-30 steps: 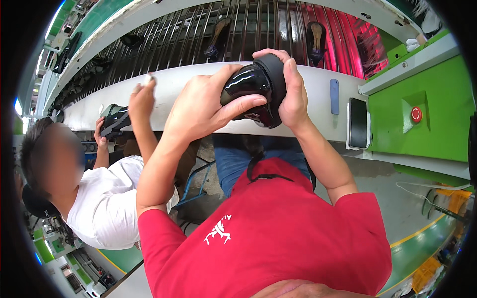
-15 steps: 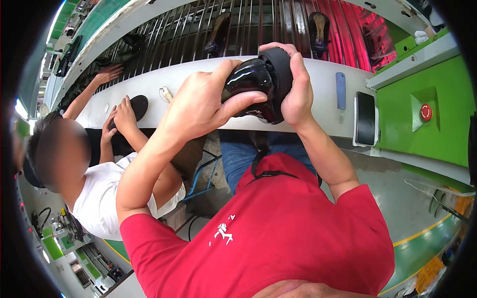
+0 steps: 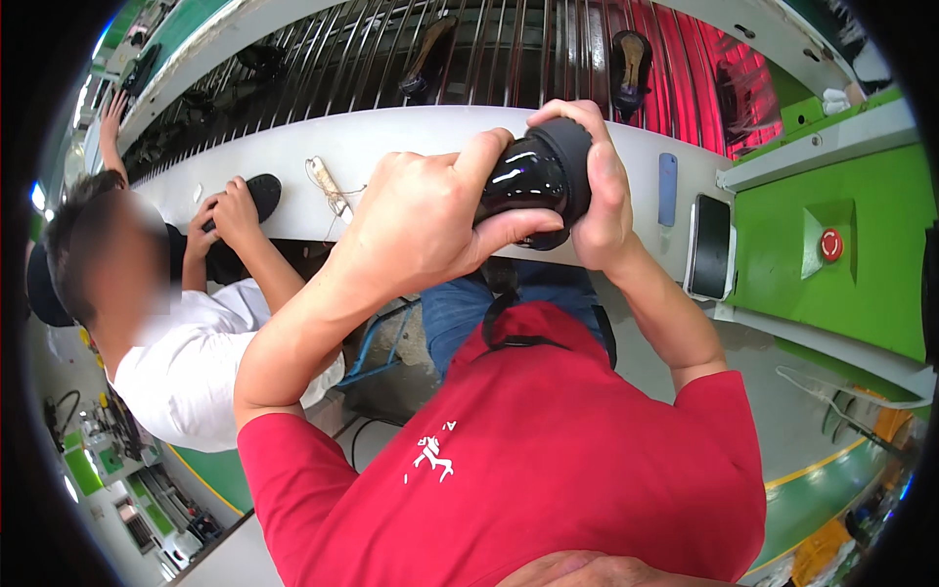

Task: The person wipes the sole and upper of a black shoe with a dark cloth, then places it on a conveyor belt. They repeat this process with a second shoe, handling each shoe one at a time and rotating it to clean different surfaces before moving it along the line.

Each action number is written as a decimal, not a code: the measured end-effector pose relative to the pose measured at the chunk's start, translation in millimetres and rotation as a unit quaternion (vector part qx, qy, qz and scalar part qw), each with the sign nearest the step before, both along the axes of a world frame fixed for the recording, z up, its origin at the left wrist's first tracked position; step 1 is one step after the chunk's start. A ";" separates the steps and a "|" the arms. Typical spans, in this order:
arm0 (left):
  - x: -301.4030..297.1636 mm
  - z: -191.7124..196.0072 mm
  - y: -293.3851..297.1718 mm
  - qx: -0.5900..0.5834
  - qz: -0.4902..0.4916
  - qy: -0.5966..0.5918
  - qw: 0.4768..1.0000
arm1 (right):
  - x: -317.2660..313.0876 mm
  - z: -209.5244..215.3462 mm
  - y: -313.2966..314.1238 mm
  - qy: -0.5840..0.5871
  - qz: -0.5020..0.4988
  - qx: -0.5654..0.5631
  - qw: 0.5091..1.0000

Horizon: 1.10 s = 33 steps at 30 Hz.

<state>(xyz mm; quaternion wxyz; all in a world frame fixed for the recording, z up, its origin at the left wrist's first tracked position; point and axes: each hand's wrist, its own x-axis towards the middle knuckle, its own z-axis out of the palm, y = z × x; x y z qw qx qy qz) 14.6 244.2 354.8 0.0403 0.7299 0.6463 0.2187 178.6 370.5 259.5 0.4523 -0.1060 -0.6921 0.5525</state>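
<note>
Both my hands hold a glossy black shoe (image 3: 523, 178) with a thick matte black sole (image 3: 570, 157), raised over the white worktop (image 3: 460, 132). My left hand (image 3: 416, 215) is wrapped round the shiny upper, its thumb along the near side. On the other side my right hand (image 3: 604, 196) is closed against the sole, fingers over its far edge. My palms hide part of the shoe.
Beyond the worktop, a metal roller conveyor (image 3: 377, 59) carries dark shoes (image 3: 631, 70). At right lie a blue-handled tool (image 3: 667, 191), a phone-like dark slab (image 3: 711, 245) and a green machine (image 3: 782, 210) with a red button (image 3: 830, 245). A co-worker (image 3: 210, 338) at left handles a dark sole (image 3: 263, 196).
My hands and the shoe sit slightly further right and lower in the picture, and the shoe is turned a little. At left, another person's reaching hand has moved away toward the upper left.
</note>
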 end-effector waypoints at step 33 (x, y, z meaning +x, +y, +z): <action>-3.2 -176.4 -63.7 0.088 0.094 -0.231 0.964 | 47.3 -58.5 1.6 -0.257 -0.070 0.440 0.858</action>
